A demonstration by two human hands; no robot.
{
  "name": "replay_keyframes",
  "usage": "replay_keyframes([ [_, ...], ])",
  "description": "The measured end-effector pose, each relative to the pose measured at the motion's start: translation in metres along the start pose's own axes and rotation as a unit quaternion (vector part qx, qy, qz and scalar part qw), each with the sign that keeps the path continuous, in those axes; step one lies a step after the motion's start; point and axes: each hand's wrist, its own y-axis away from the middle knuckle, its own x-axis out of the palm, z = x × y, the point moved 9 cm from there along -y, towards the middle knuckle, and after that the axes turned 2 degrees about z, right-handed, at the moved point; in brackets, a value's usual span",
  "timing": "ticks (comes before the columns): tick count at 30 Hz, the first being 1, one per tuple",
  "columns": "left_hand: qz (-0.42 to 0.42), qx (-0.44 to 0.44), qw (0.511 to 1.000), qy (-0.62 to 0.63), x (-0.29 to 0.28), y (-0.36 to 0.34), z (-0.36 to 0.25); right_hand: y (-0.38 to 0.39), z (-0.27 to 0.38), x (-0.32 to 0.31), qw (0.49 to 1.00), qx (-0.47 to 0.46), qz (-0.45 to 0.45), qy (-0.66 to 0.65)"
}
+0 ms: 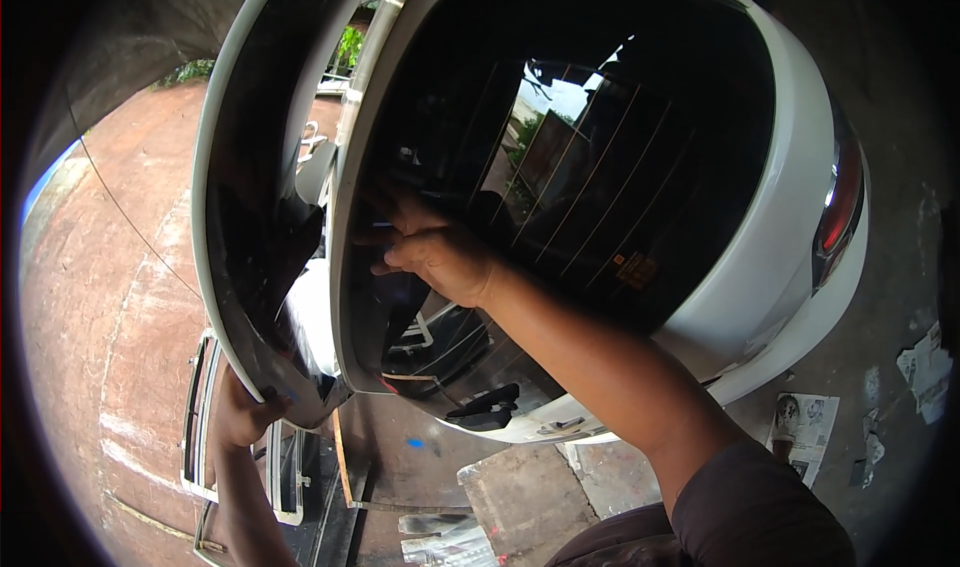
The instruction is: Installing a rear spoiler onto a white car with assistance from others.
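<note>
A white car's rear window (600, 167), dark and crossed by thin lines, fills the middle and right. To its left runs a long curved panel (250, 97) with a white edge and a dark, glossy face. My left hand (248, 407) has its fingers wrapped round the lower end of this panel. Over the left side of the window my right hand (435, 257) reaches out with its fingers apart and nothing in them. Whether its fingertips touch the glass I cannot tell. A wiper (487, 407) shows near the window's lower edge.
The car's red tail light (840, 202) is at the right. Below my left hand, metal-framed windows (290, 472) lie on the ground. Newspaper sheets (808, 425) and a worn board (525, 497) are on the floor. Reddish ground (110, 317) spreads out at the left.
</note>
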Motion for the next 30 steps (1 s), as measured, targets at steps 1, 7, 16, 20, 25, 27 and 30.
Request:
replay_keyframes([
  [1, 0.004, 0.001, 1.000, 0.001, 0.000, 0.000, 0.000, 0.000, 0.001, 0.000, 1.000, -0.001, -0.004, 0.001],
  [7, -0.010, -0.060, 0.998, 0.024, 0.005, 0.003, 0.002, -0.003, 0.002, 0.003, 1.000, -0.006, 0.004, -0.002],
  [16, -0.040, -0.009, 0.996, -0.076, 0.041, 0.002, -0.028, -0.001, 0.001, 0.002, 1.000, 0.003, -0.010, 0.000],
  [20, -0.039, -0.036, 0.997, -0.047, 0.047, 0.002, -0.023, 0.000, 0.000, -0.002, 1.000, 0.006, -0.011, -0.012],
  [25, 0.003, -0.004, 0.998, -0.056, 0.048, -0.002, -0.032, -0.004, -0.002, 0.001, 1.000, 0.018, 0.002, -0.019],
  [27, 0.022, 0.029, 0.996, -0.084, 0.048, -0.001, -0.038, -0.006, -0.008, -0.003, 0.999, 0.023, -0.036, -0.024],
  [30, 0.006, 0.092, 0.989, -0.116, 0.051, 0.000, -0.050, -0.002, -0.006, -0.010, 0.999, 0.016, -0.026, -0.032],
])
